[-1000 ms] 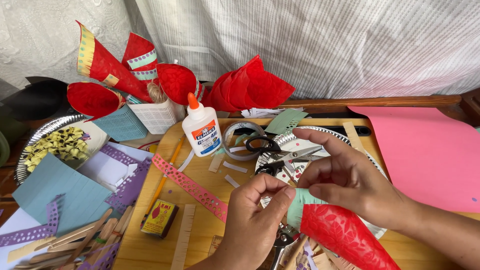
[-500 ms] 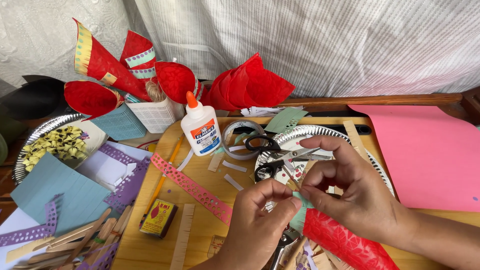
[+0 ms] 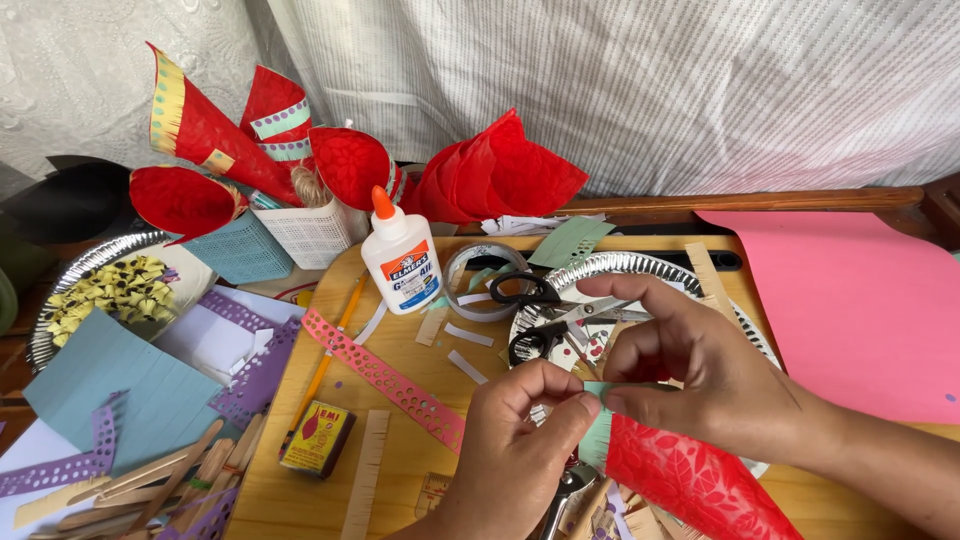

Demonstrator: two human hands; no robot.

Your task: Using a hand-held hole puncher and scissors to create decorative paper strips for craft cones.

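Note:
A red leaf-patterned paper cone (image 3: 690, 480) lies low in the view, pointing down to the right. A pale teal paper strip (image 3: 597, 432) wraps its wide end. My left hand (image 3: 515, 450) pinches the strip's upper edge between thumb and forefinger. My right hand (image 3: 700, 365) presses the same strip from the right, thumb and forefinger closed on it. Just behind my hands lie black-handled scissors (image 3: 535, 310) on a silver paper plate (image 3: 640, 265).
A white glue bottle (image 3: 402, 258) with orange cap stands on the wooden board (image 3: 300, 480), next to a tape roll (image 3: 480, 275). A pink perforated strip (image 3: 385, 378), a small yellow box (image 3: 318, 437), finished red cones (image 3: 215, 150) in a white basket and pink paper (image 3: 860, 310) surround it.
My right hand came down from over the plate to the cone's rim. Both hands now pinch the teal strip together, and the cone has shifted slightly.

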